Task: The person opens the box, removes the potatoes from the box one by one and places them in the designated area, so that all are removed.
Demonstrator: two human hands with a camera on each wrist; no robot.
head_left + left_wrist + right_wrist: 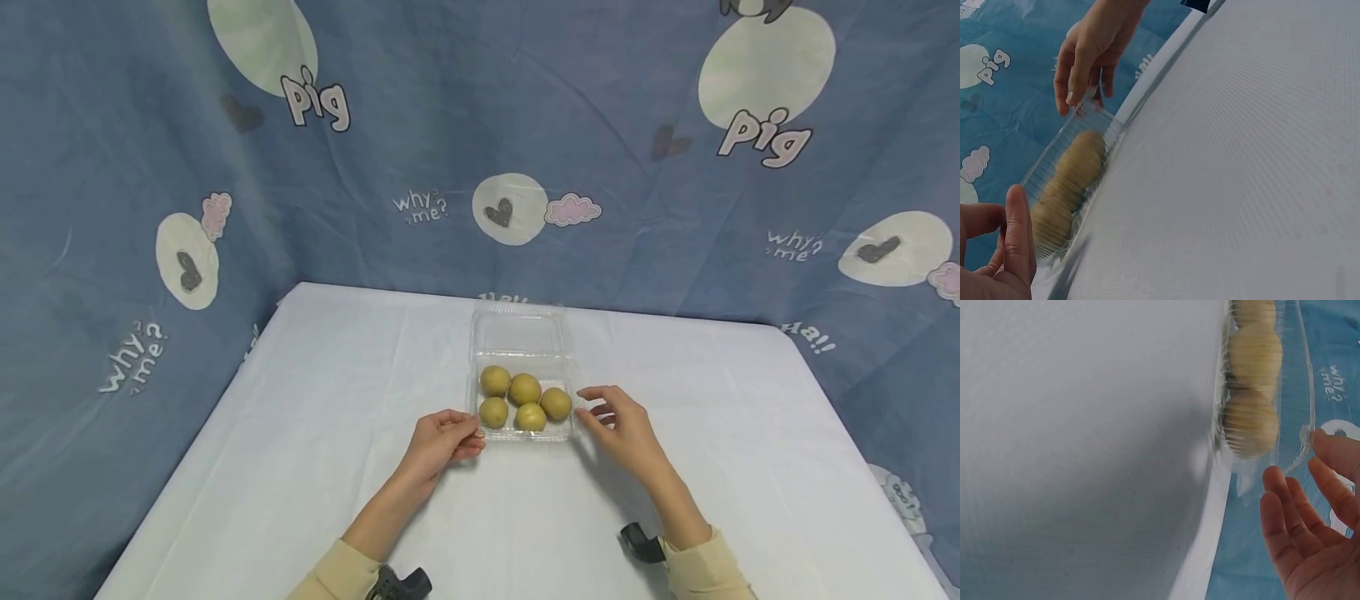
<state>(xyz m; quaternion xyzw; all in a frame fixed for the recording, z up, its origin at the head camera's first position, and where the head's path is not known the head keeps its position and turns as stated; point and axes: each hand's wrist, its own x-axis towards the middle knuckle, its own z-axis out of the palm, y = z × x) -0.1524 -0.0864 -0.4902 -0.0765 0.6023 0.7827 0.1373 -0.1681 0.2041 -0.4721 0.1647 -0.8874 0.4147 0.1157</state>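
Pinched the clear container (504, 436) on the white table (300, 467) by its left rim with the left hand (444, 435); held the right hand (617, 423), fingers parted, at its right side. Likely called for level support on both sides to avoid rolling the fruit (525, 389).

White-covered table (300, 467), slightly creased — clear plastic container (531, 364) resting on it

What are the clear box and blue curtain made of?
The box looks like thin, glossy plastic: round yellow things show through its ribbed sides. The curtain seems matte cloth, since it hangs in soft folds; which fibre, I can't tell.
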